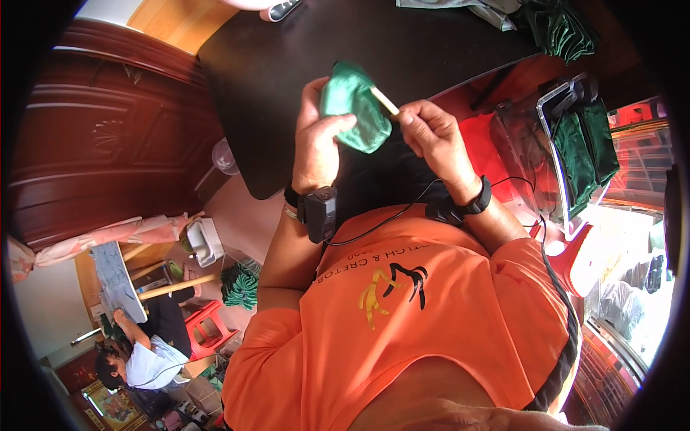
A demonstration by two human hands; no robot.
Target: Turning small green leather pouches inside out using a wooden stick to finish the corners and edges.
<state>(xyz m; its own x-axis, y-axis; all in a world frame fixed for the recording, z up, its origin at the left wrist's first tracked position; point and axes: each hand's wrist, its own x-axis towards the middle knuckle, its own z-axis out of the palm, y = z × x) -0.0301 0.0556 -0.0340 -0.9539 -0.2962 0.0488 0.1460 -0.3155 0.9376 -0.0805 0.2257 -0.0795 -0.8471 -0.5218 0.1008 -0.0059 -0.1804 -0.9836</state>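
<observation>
A shiny green fabric pouch is held up over the near part of the dark table by my left hand, its thumb pressed across the front and its fingers behind. My right hand pinches a short pale stick between thumb and fingers. The stick's far end meets the upper right part of the pouch; whether it goes inside or only touches the fabric I cannot tell. Both wrists wear black straps, and the left one carries a black box-shaped device.
The black table spreads ahead, with a pile of green fabric pieces at its far right. Beside me on the right stands a clear bin with green pieces. A thin black cable crosses my front. A person works behind left, near a red stool.
</observation>
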